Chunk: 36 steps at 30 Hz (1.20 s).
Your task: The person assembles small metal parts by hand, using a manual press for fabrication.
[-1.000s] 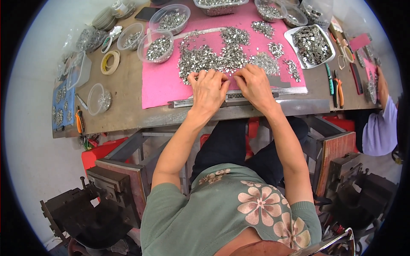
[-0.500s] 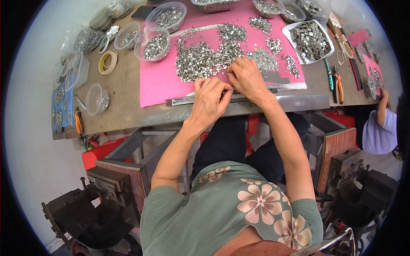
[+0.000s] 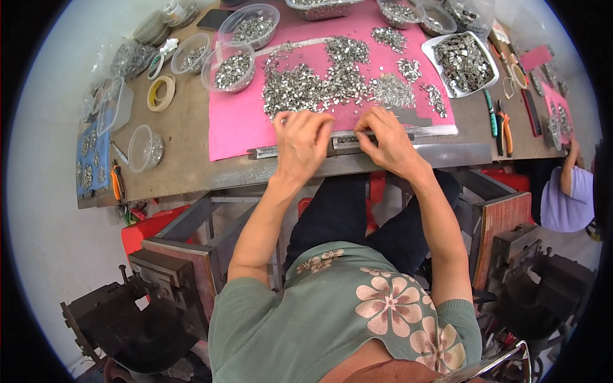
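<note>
A pink mat (image 3: 236, 121) lies on the brown worktable (image 3: 185, 166), strewn with a heap of small silvery metal pieces (image 3: 319, 80). Along the mat's near edge runs a long grey metal strip (image 3: 434, 131). My left hand (image 3: 300, 143) rests on the strip with its fingers curled over it. My right hand (image 3: 386, 137) pinches small pieces at the strip, close beside the left. What sits between the fingertips is too small to make out.
Clear plastic bowls (image 3: 230, 67) of metal pieces stand at the mat's far left; a white tray (image 3: 463, 60) of darker parts is at the right. Pliers (image 3: 501, 124), a tape roll (image 3: 159, 92) and a blue sheet (image 3: 89, 159) lie around. Another person (image 3: 565, 191) sits at right.
Both hands have drawn back from the heap toward the near edge of the mat and now sit on the metal strip.
</note>
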Each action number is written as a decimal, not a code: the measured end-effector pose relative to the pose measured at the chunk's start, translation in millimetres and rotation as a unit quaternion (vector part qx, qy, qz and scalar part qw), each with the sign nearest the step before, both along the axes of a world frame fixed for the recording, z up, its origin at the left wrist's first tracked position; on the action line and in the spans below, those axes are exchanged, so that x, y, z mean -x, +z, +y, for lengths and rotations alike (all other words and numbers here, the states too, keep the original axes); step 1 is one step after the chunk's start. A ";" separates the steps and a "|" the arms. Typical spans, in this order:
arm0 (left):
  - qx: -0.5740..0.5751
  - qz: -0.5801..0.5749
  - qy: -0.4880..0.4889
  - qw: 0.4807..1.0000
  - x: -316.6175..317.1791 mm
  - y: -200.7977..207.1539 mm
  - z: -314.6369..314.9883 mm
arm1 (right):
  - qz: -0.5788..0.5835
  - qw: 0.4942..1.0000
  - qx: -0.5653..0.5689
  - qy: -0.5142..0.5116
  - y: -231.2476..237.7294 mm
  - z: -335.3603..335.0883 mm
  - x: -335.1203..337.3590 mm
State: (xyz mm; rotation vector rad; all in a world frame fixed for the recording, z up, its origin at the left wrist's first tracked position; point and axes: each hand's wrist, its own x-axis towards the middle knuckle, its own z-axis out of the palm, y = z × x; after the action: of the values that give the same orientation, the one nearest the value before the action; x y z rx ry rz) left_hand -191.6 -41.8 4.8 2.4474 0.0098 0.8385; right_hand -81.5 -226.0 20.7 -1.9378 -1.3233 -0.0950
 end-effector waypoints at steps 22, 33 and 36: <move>-0.092 0.038 0.111 0.989 -10.6 -4.5 18.9 | -0.109 0.993 0.021 -0.039 -19.3 55.8 -18.5; -0.044 0.067 0.094 0.992 -7.6 -0.7 21.8 | 0.024 0.999 0.024 -0.017 4.3 5.6 -4.7; -0.064 0.063 0.093 0.992 -11.5 -2.1 20.1 | 0.060 0.998 0.024 -0.004 3.4 -7.1 2.4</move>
State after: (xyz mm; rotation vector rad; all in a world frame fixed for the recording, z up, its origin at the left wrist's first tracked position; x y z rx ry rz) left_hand -180.1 -21.8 2.7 2.6475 0.2428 0.7813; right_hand -83.9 -233.1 24.2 -1.9571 -1.2478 0.0482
